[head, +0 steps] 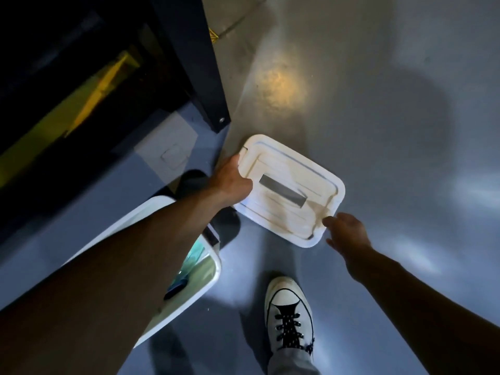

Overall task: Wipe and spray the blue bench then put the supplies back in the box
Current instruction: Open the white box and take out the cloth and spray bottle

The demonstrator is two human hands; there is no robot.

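Grey floor point(378, 117): glossy and dim, it carries everything we see; a warm patch of light lies on it beyond the lid.
Dark frame point(194, 63): a black post with a yellow strip behind it stands at upper left; whether it belongs to the blue bench we cannot tell, and no bench top is in view.
Box point(211, 269): a white tub sits on the floor under our left forearm, open at the top, so we judge it ready for closing. Something greenish and a dark part show inside, perhaps the supplies, though they are too hidden to name.
Lid point(292, 190): white, with a grey label across it, it is just beside the box on the far side, tilted slightly. We cannot say whether it rests on the floor or is lifted.
Shoe point(289, 312): a white laced sneaker is planted near the box, steadying our lean.
Left hand point(232, 180): its fingers curl round the lid's near-left edge, thumb on top, to carry it.
Right hand point(346, 231): its fingers are loosely spread just beside the lid's right corner, barely touching or just short of it, we judge to take the other side.
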